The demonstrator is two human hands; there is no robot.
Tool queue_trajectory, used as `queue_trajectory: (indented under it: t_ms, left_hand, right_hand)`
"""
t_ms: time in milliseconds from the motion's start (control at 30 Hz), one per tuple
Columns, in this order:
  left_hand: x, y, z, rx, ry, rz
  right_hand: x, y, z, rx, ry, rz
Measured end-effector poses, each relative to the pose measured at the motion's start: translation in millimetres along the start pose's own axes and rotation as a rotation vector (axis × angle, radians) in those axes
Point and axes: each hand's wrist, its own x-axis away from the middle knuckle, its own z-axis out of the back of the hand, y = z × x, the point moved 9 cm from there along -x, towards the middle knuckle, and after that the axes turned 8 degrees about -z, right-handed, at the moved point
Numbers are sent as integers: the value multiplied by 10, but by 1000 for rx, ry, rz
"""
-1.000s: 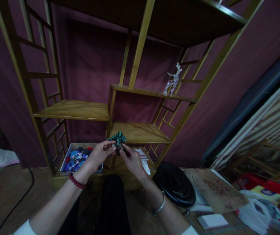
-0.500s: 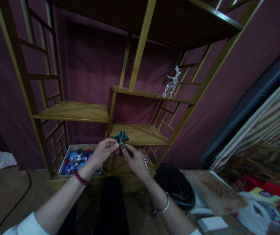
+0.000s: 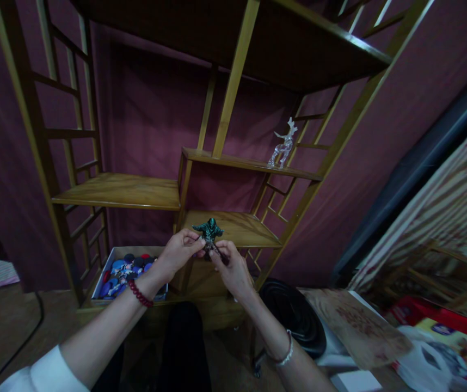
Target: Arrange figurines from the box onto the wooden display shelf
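A small dark green, shiny figurine (image 3: pixel 210 230) is held upright between both hands, in front of the lower right shelf. My left hand (image 3: pixel 179 250) pinches its lower left side with the fingertips. On the other side, my right hand (image 3: pixel 233 267) grips the figurine's base, fingers curled round it. The lowest part of the figurine is partly hidden by the fingers. Below and left of my left hand, a white box (image 3: pixel 110 260) holds several blue, red and dark round items.
A wooden shelf unit (image 3: pixel 123 190) stands ahead, with a clear deer figurine (image 3: pixel 283 144) on its upper right shelf. At the lower right are a black round object (image 3: pixel 293 313), a white box (image 3: pixel 356 381) and a plastic bag (image 3: pixel 423 359).
Both hands have moved slightly right with the figurine, and my right fingers have shifted round its base. The view has shifted a little.
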Motion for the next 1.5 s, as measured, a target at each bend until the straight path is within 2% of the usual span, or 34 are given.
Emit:
queue_trajectory:
  t_ms: [367,667,1067,1500]
  left_hand:
    - [-118,137,-237,34,-59,-11]
    - [-180,397,-493,49,-102,-45]
    - [-238,767,-786,34,-164,-97]
    - [-410,1064,-1008,118,-129,-128]
  right_hand:
    - [-18,-119,272,42,45,39]
    - [-58,-259,571,65,88,26]
    - [-131,-378,895,-141,72,-10]
    - [-275,-679,1292,-151,150,29]
